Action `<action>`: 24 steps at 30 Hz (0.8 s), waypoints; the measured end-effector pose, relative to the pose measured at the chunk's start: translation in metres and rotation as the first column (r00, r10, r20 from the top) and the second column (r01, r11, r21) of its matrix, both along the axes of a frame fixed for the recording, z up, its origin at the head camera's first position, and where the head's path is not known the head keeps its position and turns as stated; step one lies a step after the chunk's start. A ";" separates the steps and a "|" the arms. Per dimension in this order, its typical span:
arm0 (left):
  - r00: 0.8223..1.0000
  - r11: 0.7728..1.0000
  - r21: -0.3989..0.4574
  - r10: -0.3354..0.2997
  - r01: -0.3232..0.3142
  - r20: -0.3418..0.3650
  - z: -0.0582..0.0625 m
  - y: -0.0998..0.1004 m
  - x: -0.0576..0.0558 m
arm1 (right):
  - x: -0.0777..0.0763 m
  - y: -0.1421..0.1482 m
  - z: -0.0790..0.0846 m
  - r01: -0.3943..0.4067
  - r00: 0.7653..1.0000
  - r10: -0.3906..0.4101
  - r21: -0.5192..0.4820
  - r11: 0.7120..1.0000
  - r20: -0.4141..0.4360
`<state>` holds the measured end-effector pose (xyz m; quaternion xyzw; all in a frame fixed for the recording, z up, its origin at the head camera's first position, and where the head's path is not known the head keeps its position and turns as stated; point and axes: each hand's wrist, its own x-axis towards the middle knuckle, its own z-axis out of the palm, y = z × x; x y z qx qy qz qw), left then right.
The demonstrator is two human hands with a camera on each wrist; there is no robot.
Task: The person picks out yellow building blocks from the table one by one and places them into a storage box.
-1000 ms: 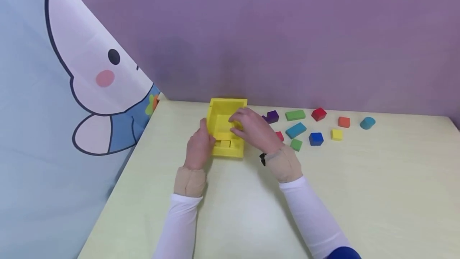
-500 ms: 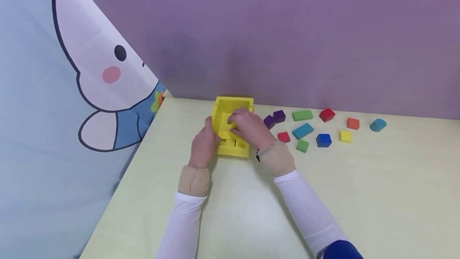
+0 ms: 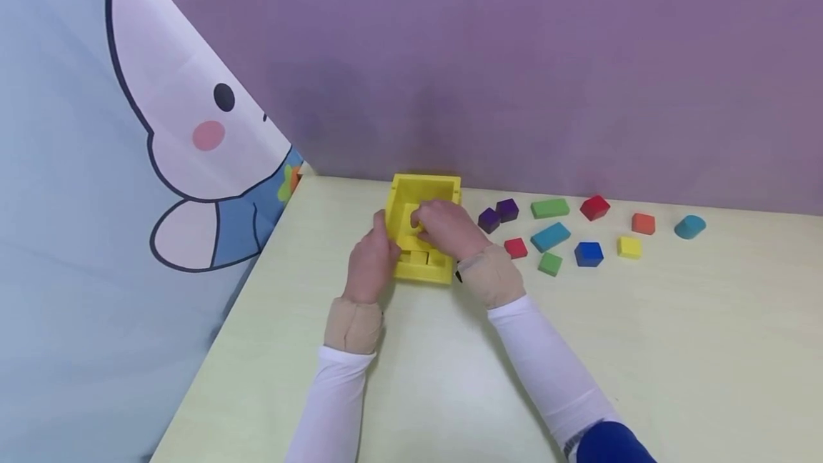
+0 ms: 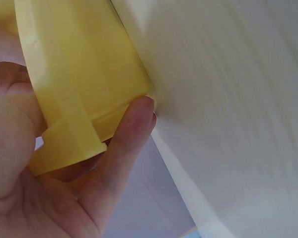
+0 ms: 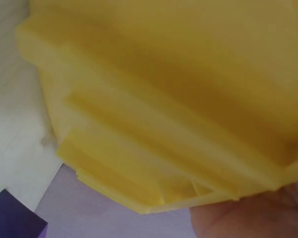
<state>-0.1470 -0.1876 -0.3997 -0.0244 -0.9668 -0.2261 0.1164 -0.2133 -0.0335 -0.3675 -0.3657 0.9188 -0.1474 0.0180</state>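
Note:
A yellow plastic box (image 3: 424, 180) with a deep hollow and a narrow slotted section at its near end stands by the back of the table. My left hand (image 3: 373, 263) grips its left side, and the left wrist view shows the fingers wrapped around the box wall (image 4: 84, 64). My right hand (image 3: 450, 228) reaches over the right wall, fingers bent down into the hollow. Whether those fingertips pinch anything is hidden. A small yellow piece (image 3: 419, 258) sits in the slotted section. In the right wrist view the yellow box (image 5: 164, 106) fills most of the picture.
Right of the box lie two purple cubes (image 3: 489, 220), a green bar (image 3: 549, 208), a blue bar (image 3: 550, 236), a dark blue cube (image 3: 589, 254), a teal cylinder (image 3: 690, 226) and several other small blocks. Behind the table rises a purple backdrop (image 3: 514, 77).
The view has shifted slightly, so everything appears a little further right. The right hand's fingers have curled further into the box. The left hand keeps its grip.

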 end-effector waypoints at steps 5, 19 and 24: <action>1.000 1.000 -0.007 -0.009 0.009 -0.027 0.000 0.000 0.001 | 0.000 0.000 -0.002 0.004 1.000 -0.004 0.008 1.000 0.003; 1.000 1.000 -0.004 -0.019 0.019 -0.007 0.000 0.004 0.000 | 0.011 0.021 0.003 -0.017 1.000 0.021 -0.162 0.987 0.023; 1.000 1.000 -0.011 0.025 -0.025 0.012 0.000 0.004 0.001 | 0.019 0.035 0.007 -0.011 0.998 -0.005 -0.241 0.970 -0.068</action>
